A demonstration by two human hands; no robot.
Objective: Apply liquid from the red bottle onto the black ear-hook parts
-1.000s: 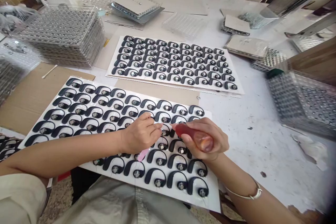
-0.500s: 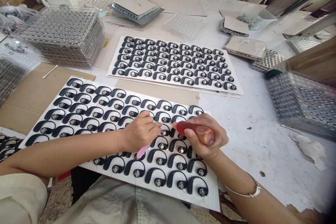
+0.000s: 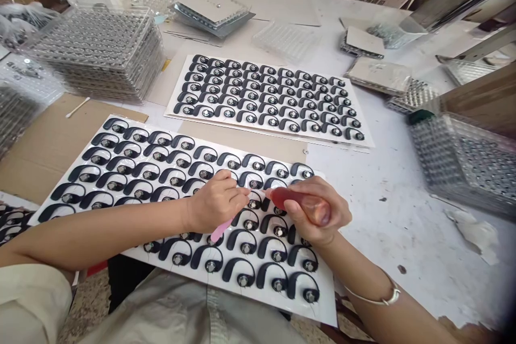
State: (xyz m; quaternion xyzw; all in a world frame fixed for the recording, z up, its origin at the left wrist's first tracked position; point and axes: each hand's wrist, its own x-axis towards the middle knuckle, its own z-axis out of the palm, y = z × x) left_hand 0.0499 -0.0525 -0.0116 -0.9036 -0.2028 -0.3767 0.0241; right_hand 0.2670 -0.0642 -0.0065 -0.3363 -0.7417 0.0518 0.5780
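Note:
My left hand (image 3: 220, 201) is closed over the near white sheet (image 3: 327, 293), gripping a flat pink-handled tool (image 3: 220, 231) whose handle sticks out below the fist. My right hand (image 3: 328, 212) wraps around a translucent red squeeze bottle (image 3: 296, 199). The bottle lies almost level, its narrow tip pointing left and close to my left fingertips. Beneath both hands, rows of black hook-shaped pieces (image 3: 238, 271) cover the sheet, each with a round silver part at one end and some with thin wires. My hands hide several of these pieces. What the tips touch is too small to tell.
A second sheet of the same pieces (image 3: 258, 91) lies beyond. Stacked clear trays (image 3: 92, 54) stand at the left, with more trays (image 3: 463, 156) at the right. A cotton swab (image 3: 77, 108) rests on cardboard (image 3: 40, 145). Crumpled white tissue (image 3: 473, 234) lies at right.
The view has shifted very slightly. Both hands keep nearly the same pose and place, with the pink tool and the red bottle still held.

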